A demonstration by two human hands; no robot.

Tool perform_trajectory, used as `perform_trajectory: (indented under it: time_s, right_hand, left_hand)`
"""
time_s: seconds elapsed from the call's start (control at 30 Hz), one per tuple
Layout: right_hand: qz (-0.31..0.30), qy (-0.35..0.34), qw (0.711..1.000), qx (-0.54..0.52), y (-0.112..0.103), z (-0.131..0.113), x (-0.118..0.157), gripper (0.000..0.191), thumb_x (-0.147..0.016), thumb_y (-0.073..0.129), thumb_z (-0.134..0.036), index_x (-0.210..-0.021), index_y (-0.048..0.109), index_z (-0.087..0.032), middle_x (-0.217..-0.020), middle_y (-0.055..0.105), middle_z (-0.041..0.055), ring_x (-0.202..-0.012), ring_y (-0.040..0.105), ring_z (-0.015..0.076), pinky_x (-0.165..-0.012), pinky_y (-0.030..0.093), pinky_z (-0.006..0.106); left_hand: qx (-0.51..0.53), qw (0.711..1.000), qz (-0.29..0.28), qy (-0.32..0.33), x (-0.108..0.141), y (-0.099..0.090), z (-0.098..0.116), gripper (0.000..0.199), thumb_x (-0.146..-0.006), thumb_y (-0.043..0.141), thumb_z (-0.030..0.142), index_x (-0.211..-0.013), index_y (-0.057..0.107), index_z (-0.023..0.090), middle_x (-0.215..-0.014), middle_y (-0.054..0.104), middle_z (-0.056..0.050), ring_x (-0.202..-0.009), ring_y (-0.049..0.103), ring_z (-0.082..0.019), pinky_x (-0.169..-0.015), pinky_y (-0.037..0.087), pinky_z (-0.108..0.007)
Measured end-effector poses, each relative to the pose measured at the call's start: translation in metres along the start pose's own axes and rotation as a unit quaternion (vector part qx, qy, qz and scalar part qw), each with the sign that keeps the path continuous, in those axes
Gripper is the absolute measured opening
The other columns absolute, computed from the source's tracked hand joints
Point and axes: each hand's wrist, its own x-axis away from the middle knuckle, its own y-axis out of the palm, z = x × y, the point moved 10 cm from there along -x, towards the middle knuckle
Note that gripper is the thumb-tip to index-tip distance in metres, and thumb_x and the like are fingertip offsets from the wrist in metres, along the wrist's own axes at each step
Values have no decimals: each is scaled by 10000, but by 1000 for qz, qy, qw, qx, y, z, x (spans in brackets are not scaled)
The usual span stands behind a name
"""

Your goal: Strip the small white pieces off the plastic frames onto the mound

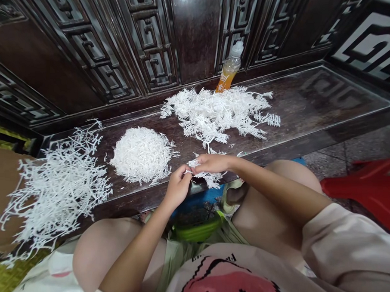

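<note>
Head view: the left hand [177, 187] and the right hand [213, 163] are both closed in a fingertip pinch, meeting just above the near edge of a dark wooden ledge [309, 102]. Together they grip a small white sprig tuft [207, 178], which trails to the right beneath the right hand. Its material cannot be determined. Recommended handling for strands this fine: pinch close to the point of separation, keeping both hands near together, so that thin side branches do not snag or tear.

Count on the ledge: three white heaps. One loose heap [54, 191] lies at left, spreading over a cardboard sheet [3, 193]. One compact round mound [142, 154] sits left of centre. One loose far heap [213, 115] lies farther back and to the right. Individual sprigs are too numerous to count. One capped plastic bottle [228, 67] of orange liquid leans against the carved wooden panel [152, 49]. One red plastic stool [371, 185] stands at right, on the floor.
</note>
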Motion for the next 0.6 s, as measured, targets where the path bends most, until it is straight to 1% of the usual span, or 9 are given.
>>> perform_trajectory:
  time_s: [0.1, 0.23, 0.3, 0.37, 0.43, 0.47, 0.53, 0.6]
  right_hand:
    - [-13, -20, 998, -51, 3, -3, 1, 158, -693, 464, -259, -594, 485, -137, -519, 365, -50, -508, 293, 61, -499, 244, 219]
    - [-31, -33, 990, -131, 8, -5, 1, 89, -623, 489, -215, -630, 509, -128, -566, 430, -46, -548, 352, 65, -543, 279, 218]
    - [-41, -35, 985, -162, 9, -7, 2, 89, -590, 515, -213, -622, 504, -130, -562, 441, -49, -545, 363, 65, -546, 286, 218]
    - [-36, -33, 982, -183, 6, -9, 4, 97, -581, 529, -222, -611, 496, -136, -550, 450, -50, -537, 369, 68, -542, 290, 220]
    - [-11, -30, 979, -201, -2, -10, 7, 100, -595, 524, -234, -610, 489, -141, -549, 459, -46, -535, 376, 72, -545, 295, 223]
    - [9, -28, 978, -208, -7, -10, 8, 103, -607, 521, -240, -614, 488, -143, -555, 464, -42, -539, 382, 74, -552, 299, 226]
    - [61, -22, 975, -214, -19, -6, 9, 117, -624, 531, -256, -641, 499, -145, -588, 480, -34, -559, 395, 79, -571, 309, 230]
    - [120, -3, 971, -207, -29, 2, 7, 140, -633, 553, -276, -677, 516, -148, -631, 497, -26, -588, 408, 83, -591, 316, 230]
  left_hand:
    - [107, 992, -41, -50, 3, 9, -4, 77, -663, 425, 167, -637, 498, 171, -638, 474, 30, -548, 348, -83, -527, 257, -209]
    - [255, 956, -102, -100, 10, 23, -2, 39, -612, 453, 140, -631, 487, 147, -699, 473, 18, -512, 305, -52, -489, 230, -206]
    - [307, 938, -123, -107, 14, 28, 2, 27, -602, 451, 130, -617, 471, 140, -636, 433, 23, -478, 267, -43, -475, 222, -207]
    - [356, 918, -138, -104, 17, 30, 8, 26, -613, 437, 136, -589, 439, 145, -538, 342, 43, -449, 235, -43, -468, 224, -206]
    - [396, 901, -148, -92, 17, 28, 15, 82, -633, 425, 146, -558, 394, 151, -496, 266, 52, -440, 233, -48, -470, 239, -202]
    - [407, 895, -156, -90, 17, 27, 18, 104, -646, 424, 152, -552, 379, 152, -493, 253, 51, -441, 242, -49, -470, 245, -199]
    - [410, 890, -169, -102, 17, 26, 19, 106, -669, 430, 158, -575, 383, 153, -509, 274, 45, -450, 271, -50, -469, 258, -192]
    - [412, 885, -169, -132, 15, 25, 13, 76, -684, 427, 161, -613, 401, 157, -534, 312, 37, -460, 306, -53, -469, 278, -189]
